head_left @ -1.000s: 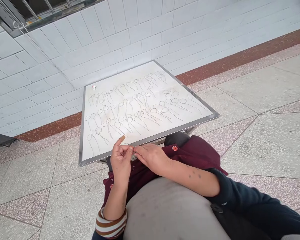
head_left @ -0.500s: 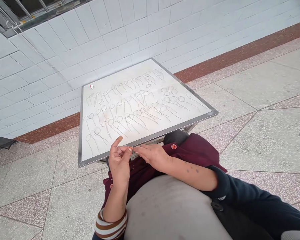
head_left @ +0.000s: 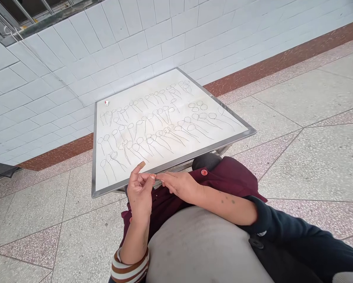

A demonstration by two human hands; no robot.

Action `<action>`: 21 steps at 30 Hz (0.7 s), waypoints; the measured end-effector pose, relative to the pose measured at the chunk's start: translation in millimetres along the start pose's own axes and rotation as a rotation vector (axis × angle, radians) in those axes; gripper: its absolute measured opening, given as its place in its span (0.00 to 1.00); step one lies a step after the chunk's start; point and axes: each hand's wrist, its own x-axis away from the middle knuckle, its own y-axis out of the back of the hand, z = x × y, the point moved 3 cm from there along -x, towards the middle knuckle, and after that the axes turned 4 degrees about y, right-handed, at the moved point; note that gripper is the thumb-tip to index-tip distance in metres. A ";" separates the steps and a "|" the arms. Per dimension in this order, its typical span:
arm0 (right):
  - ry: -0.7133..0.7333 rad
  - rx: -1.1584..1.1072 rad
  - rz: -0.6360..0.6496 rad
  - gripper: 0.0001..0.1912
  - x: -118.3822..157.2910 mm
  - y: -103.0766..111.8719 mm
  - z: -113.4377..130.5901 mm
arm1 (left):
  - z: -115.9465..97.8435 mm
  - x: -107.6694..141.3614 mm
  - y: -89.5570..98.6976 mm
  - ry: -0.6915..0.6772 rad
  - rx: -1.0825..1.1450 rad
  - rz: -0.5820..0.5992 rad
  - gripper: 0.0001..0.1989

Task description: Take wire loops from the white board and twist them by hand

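Note:
My left hand (head_left: pixel 139 190) is closed in a pinch, thumb tip pressed to a finger, while a finger with a tan covering on its tip points up. A thin pale strand shows at its fingers, too fine to name surely. My right hand (head_left: pixel 180 185) reaches in from the right with its fingers together, their tips meeting the left thumb tip. Whatever the right fingertips grip is hidden. Both hands are just off the near edge of a white table (head_left: pixel 164 155) with a metal rim. Across it lie several rows of thin dark loops (head_left: pixel 212 116) with long tails.
A small red and white object (head_left: pixel 106 103) sits at the table's far left corner. Behind the table stands a white tiled wall (head_left: pixel 152 35). Dark red cloth with buttons (head_left: pixel 238 177) covers my lap, under the hands. Speckled stone floor (head_left: pixel 311 165) surrounds the table.
The view has shifted very slightly. Both hands keep the same fingertip-to-fingertip hold, and the loops on the table lie as before.

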 end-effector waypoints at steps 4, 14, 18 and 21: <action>-0.029 -0.071 -0.018 0.17 1.9 0.6 0.2 | -1.6 2.9 -1.0 -0.006 0.007 -0.021 0.25; -0.094 0.167 -0.107 0.12 -3.7 0.5 1.2 | -3.8 8.0 -6.8 -0.027 -0.084 0.014 0.23; -0.063 0.119 -0.071 0.11 -3.2 0.7 0.2 | 0.8 7.3 -7.7 -0.033 -0.106 0.038 0.24; -0.084 0.072 -0.048 0.10 -2.7 -0.3 -2.1 | 4.6 5.0 -6.9 -0.026 -0.117 0.057 0.23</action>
